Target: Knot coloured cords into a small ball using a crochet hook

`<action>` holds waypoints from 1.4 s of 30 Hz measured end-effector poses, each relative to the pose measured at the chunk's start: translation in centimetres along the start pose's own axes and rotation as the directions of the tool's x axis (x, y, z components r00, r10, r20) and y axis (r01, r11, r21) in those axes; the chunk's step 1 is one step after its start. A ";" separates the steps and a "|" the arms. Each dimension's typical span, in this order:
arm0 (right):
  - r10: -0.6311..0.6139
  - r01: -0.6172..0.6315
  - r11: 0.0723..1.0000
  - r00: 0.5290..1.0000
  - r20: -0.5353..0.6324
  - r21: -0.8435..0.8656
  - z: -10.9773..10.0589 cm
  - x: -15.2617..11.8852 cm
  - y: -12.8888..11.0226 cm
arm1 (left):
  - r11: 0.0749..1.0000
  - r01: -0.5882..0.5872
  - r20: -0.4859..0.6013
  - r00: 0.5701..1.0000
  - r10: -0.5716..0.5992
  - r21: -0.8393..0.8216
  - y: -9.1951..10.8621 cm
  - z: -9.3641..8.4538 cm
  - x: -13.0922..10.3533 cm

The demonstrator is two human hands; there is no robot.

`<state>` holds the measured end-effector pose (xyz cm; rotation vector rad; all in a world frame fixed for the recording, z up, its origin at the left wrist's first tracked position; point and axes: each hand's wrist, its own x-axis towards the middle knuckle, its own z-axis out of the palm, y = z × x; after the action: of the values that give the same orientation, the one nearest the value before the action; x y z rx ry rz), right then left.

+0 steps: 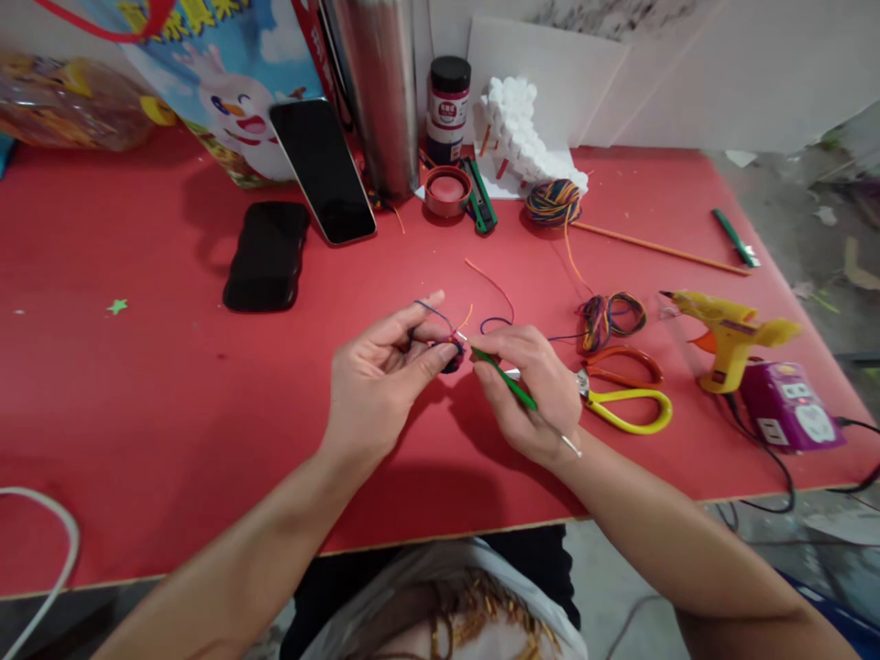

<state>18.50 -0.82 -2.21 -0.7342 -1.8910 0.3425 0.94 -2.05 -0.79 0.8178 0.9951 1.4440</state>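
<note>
Between thumb and fingers, my left hand (385,371) pinches a small dark crocheted piece (452,358), with yarn looped over the raised index finger. My right hand (529,390) is closed around a green-handled crochet hook (505,378), whose metal tip touches the piece. Orange and dark yarn runs from the work toward a loose multicoloured bundle (597,323) on the right. A ball of the same yarn (554,203) lies farther back. Scissors with red and yellow handles (629,410) rest beside my right hand, their blades partly hidden behind it.
On the red table (171,412) are a yellow glue gun (732,339), a purple box (794,406), two phones (267,257), a steel flask (385,101), a jar (448,110), a green cutter (479,197), a thin stick (664,247) and a white model (515,128). A white cable crosses the left front edge.
</note>
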 end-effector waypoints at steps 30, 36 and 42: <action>-0.022 -0.002 0.940 0.998 0.065 0.340 -2.4 1.4 1.4 | 0.900 0.411 0.317 0.881 -0.351 -0.143 3.0 -2.4 2.0; 0.024 -0.075 0.891 0.993 0.117 0.447 -2.9 1.1 1.9 | 0.872 0.460 0.367 0.850 -0.379 -0.166 3.0 -2.6 2.1; 0.083 -0.115 0.893 0.992 0.091 0.434 -2.7 0.7 1.9 | 0.947 0.312 0.228 0.930 -0.288 -0.073 2.6 -2.0 1.7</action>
<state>21.37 0.87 -1.57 -0.5149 -1.7527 0.8408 -2.12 -0.60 0.71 0.6914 0.8291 1.1105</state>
